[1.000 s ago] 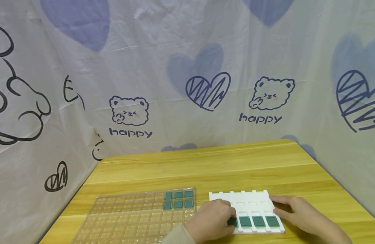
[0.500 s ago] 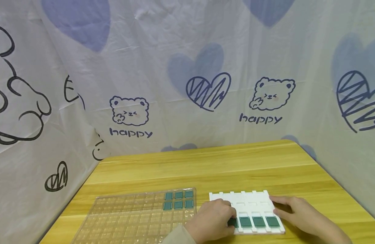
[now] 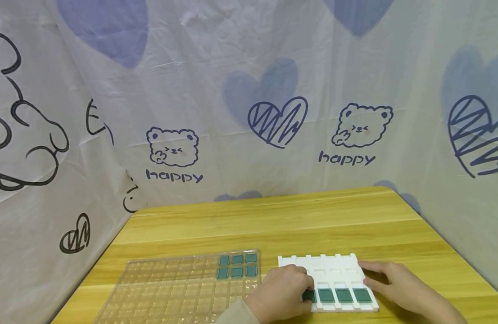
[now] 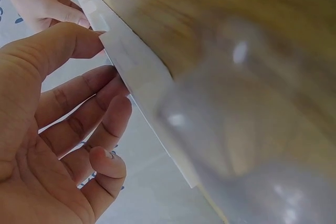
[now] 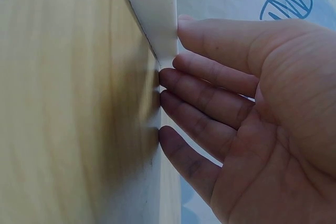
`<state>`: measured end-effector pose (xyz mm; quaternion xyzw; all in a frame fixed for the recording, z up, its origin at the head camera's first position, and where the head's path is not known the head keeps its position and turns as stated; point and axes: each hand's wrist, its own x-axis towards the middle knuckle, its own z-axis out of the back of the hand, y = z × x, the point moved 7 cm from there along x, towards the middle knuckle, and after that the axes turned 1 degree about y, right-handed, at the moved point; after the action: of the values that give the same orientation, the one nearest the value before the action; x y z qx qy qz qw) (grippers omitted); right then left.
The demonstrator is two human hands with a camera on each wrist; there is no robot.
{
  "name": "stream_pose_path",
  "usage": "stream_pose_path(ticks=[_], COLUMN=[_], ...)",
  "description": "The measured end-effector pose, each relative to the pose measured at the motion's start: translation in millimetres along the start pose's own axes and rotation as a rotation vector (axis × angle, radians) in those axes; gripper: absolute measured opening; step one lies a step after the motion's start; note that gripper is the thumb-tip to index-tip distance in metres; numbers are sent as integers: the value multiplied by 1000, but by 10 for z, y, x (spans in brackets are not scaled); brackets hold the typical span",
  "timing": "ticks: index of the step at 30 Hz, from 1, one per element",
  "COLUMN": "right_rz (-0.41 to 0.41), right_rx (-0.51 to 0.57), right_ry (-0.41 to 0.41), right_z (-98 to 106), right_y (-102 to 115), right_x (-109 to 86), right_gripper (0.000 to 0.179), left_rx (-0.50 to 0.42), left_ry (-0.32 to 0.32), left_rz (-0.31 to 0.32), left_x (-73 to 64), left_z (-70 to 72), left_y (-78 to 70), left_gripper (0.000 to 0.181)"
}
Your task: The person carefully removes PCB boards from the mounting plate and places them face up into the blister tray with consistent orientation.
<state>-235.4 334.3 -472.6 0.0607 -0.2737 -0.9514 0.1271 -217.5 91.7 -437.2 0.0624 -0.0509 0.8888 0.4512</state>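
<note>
A white tray point(image 3: 337, 262) with molded slots lies on the table; several dark green square chips point(image 3: 344, 295) sit along its near row. My left hand point(image 3: 282, 288) covers the tray's left part, thumb and index finger pinching at a green chip point(image 3: 309, 295) at that end of the row. In the left wrist view the thumb and fingertips meet the tray's edge and the chip itself is hidden. My right hand point(image 3: 400, 283) rests against the tray's right side, thumb and fingertips touching it. Its fingers point(image 5: 205, 90) are nearly straight in the right wrist view.
Left of the white tray lies a large clear plastic tray point(image 3: 151, 288) with many pockets. Several green chips point(image 3: 237, 272) sit in its far right corner. The wooden table point(image 3: 233, 225) is bordered by cloth curtains point(image 3: 216, 112) printed with hearts and bears.
</note>
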Motion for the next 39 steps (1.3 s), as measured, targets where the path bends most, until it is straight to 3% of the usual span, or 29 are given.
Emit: stream_pose_path(ticks=[18, 25, 34, 39], right_rz=[27, 35, 39, 22], right_rx=[12, 22, 5, 23], right_ry=[5, 8, -11, 7], right_z=[20, -1, 6, 11], right_y=[3, -5, 22, 10], right_x=[1, 1, 5, -12], right_gripper=[51, 51, 51, 51], left_rx=[14, 8, -68, -71], left_ry=[-61, -48, -23, -40], left_rz=[12, 48, 120, 125], left_x=[-55, -108, -190, -239], left_z=[60, 64, 92, 78], left_y=[20, 63, 188, 240], left_gripper=[12, 14, 16, 16])
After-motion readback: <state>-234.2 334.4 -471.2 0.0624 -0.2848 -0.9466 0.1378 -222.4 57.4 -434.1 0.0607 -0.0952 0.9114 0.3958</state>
